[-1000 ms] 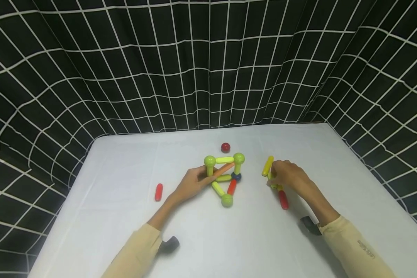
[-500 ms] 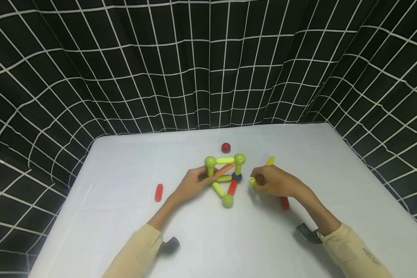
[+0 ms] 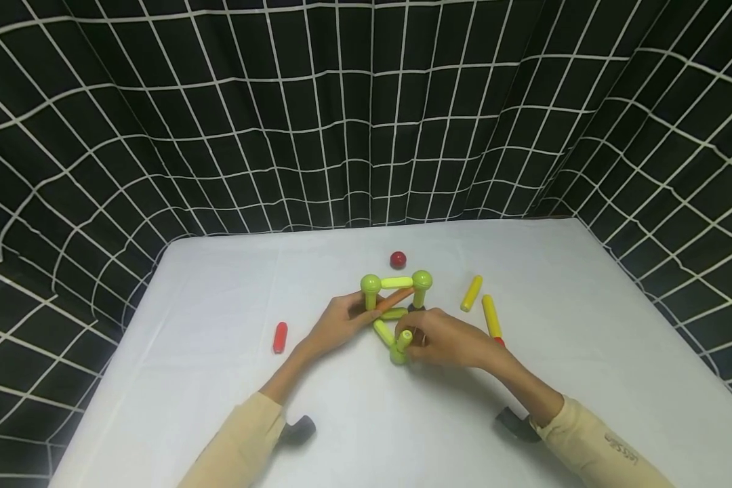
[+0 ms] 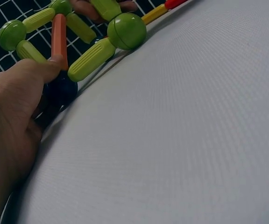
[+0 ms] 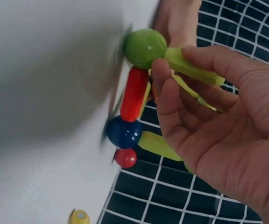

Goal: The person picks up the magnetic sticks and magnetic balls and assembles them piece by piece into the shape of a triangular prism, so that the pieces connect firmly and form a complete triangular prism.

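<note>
Near the centre of the head view, the right hand [image 3: 450,339] has its thumb and fingertips closed on a yellow-green stick [image 3: 404,340], pinching it so that it stands up, a little tilted, with its lower end against a green ball [image 3: 398,356]. That ball is the near corner of a stick-and-ball toy [image 3: 396,282] in the middle of the table. Just to the left, the left hand [image 3: 335,325] grips the toy's left corner, thumb on the low end of an orange stick [image 3: 399,296]; I can't make out its far fingers. The left wrist view shows a dark ball [image 4: 63,88] by that thumb. From the near green ball, a red stick [image 5: 134,95] reaches a blue ball [image 5: 123,132], seen left of centre in the right wrist view. Beyond the toy, at upper centre of the table, sits a loose red ball [image 3: 398,259]. Two yellow sticks [image 3: 472,293] lie right of centre, and a short red stick [image 3: 280,337] lies left of the left hand. A white cloth [image 3: 372,434] covers the table, and a black curtain [image 3: 268,135] with white grid lines fills the top.
</note>
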The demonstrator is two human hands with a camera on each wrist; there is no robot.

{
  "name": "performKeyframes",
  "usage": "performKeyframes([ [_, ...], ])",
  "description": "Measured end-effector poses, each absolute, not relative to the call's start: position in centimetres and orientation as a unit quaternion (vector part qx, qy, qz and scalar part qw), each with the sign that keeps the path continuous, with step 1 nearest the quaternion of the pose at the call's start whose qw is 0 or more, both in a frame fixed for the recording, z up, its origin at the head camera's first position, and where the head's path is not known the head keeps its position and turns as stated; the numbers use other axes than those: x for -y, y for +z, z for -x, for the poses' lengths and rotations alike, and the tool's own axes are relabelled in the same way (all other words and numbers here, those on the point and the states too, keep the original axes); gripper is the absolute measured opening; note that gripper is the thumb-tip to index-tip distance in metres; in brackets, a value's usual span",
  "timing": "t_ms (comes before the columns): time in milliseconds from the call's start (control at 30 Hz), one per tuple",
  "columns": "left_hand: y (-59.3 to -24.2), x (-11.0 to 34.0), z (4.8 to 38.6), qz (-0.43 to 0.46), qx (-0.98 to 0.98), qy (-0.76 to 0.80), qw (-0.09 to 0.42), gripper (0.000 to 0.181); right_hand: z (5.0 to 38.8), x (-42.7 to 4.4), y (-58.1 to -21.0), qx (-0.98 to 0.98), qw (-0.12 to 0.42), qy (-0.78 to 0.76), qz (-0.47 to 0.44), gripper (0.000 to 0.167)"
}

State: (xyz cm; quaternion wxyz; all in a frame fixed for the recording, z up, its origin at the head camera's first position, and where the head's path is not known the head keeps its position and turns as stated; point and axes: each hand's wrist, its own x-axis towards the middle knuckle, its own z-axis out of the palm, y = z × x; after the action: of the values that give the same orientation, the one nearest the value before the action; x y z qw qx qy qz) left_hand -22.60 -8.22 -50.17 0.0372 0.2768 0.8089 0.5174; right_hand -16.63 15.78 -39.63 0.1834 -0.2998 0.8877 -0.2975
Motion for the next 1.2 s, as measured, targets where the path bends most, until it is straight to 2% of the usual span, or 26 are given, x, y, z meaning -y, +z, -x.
performKeyframes([
  [400, -50.3, 8.4, 22.5, -0.267, -0.812, 0.517, 0.045, 0.031, 16.8, -15.6, -39.6, -0.883, 0.180, -0.283, 0.328, 0.026],
  [600, -50.4, 8.3, 22.3, -0.266, -0.810, 0.520, 0.047, 0.028, 17.7, -15.8, -37.3, -0.875, 0.198, -0.261, 0.357, 0.041],
  [700, -50.3, 8.2, 22.3, -0.267, -0.812, 0.517, 0.041, 0.028, 19.6, -16.9, -35.1, -0.866, 0.172, -0.278, 0.379, 0.043],
  [800, -50.2, 8.2, 22.3, -0.268, -0.814, 0.513, 0.040, 0.029, 23.1, -18.0, -33.9, -0.871, 0.103, -0.305, 0.371, 0.033],
  [867, -50.2, 8.3, 22.4, -0.266, -0.816, 0.512, 0.039, 0.029, 25.9, -18.3, -34.3, -0.884, 0.063, -0.314, 0.341, 0.029],
  [933, -50.2, 8.3, 22.5, -0.267, -0.816, 0.510, 0.042, 0.030, 28.5, -18.3, -35.4, -0.897, 0.051, -0.304, 0.316, 0.032],
  [1000, -50.3, 8.3, 22.5, -0.267, -0.815, 0.512, 0.042, 0.029, 30.4, -18.1, -37.1, -0.908, 0.081, -0.268, 0.311, 0.043],
  [1100, -50.3, 8.2, 22.6, -0.268, -0.815, 0.512, 0.041, 0.029, 31.7, -17.5, -39.3, -0.906, 0.164, -0.192, 0.339, 0.063],
  [1200, -50.2, 8.3, 22.5, -0.270, -0.817, 0.508, 0.036, 0.030, 31.9, -17.1, -40.5, -0.902, 0.206, -0.153, 0.348, 0.067],
])
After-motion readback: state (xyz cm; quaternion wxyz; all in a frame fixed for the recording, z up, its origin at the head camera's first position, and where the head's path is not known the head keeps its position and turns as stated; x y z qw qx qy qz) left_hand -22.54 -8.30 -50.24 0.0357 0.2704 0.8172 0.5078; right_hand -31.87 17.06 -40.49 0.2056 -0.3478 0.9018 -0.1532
